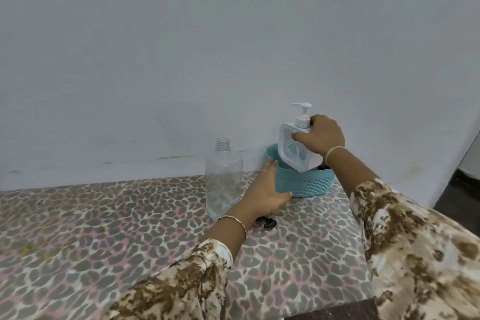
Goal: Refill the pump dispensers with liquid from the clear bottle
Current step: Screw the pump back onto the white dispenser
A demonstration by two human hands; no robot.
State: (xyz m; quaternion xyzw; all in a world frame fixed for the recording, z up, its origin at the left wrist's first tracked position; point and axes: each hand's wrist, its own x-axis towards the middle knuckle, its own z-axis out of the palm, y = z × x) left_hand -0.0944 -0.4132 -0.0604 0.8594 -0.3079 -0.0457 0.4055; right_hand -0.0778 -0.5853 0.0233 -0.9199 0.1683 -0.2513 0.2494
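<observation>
A white pump dispenser (292, 149) hangs tilted over a teal woven basket (304, 186) by the wall. My right hand (322, 138) grips its shoulder just below the pump head. My left hand (265, 189) holds the basket's left side, fingers over the rim and thumb against the wall. A clear bottle (224, 179) stands uncapped just left of the basket, with a little liquid at its bottom. A black cap (268, 223) lies on the table under my left wrist. A dark object sits inside the basket, mostly hidden.
The table wears a leopard-print cloth (104, 228) and stands against a pale wall (181, 60). The table's right edge runs close to the basket, with dark floor (462, 189) beyond it.
</observation>
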